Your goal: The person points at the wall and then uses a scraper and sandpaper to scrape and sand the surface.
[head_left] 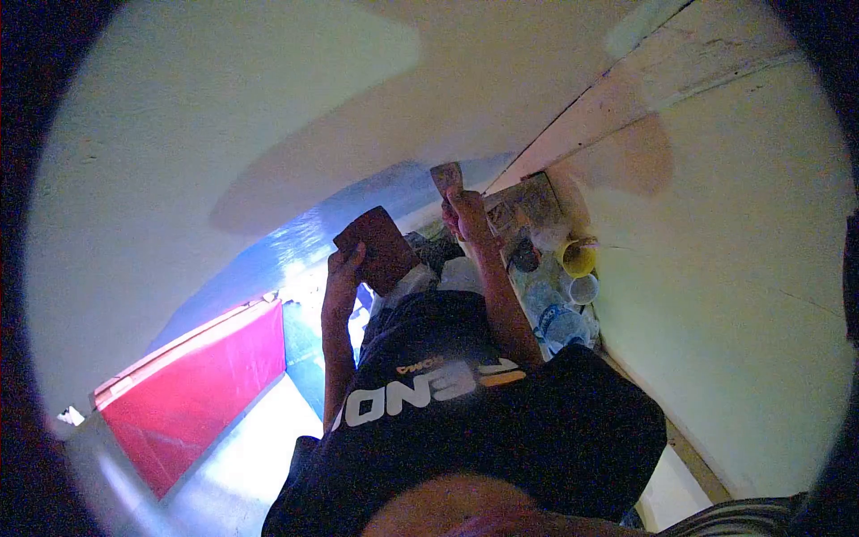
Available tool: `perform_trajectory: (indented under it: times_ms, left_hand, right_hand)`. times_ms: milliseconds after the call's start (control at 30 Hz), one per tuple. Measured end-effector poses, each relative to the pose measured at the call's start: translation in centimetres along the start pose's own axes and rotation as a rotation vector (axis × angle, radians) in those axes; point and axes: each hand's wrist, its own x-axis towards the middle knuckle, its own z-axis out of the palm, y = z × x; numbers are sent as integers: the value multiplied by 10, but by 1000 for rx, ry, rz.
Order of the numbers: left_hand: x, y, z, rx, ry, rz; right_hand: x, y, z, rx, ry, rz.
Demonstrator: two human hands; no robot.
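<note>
My left hand is closed on the edge of a dark reddish-brown flat rectangular piece, its thumb lying across the near side. What the piece is made of is hard to make out. To its right, my right hand grips a putty knife by the handle, with the broad blade pointing up toward the pale wall. Both hands are in front of my dark T-shirt, apart from each other.
Beside my right arm stand a yellow container, a white cup and a large clear plastic bottle. Another wall rises close on the right. At lower left is a red panel, with bright light beside it.
</note>
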Motion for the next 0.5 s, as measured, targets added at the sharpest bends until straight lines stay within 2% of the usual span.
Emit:
perform_trajectory:
  times_ms: [67,133,233,367,467,500]
  left_hand:
    - [-4,-2,-4,121,-36,-34]
    - [2,-12,-12,164,-94,-21]
    - [1,-12,-13,56,-35,-31]
    - [-6,-23,-20,114,-63,-70]
    - [1,-22,-24,107,-51,-75]
    - [-1,-19,-19,96,-40,-32]
  right_hand:
    - [-5,-15,5,-28,-21,-29]
    - [-12,-3,2,-7,0,31]
    - [-4,-1,4,1,-12,38]
    - [-5,-19,11,41,-31,-36]
    - [2,21,-3,99,-12,54]
    - [7,14,-2,66,-20,22]
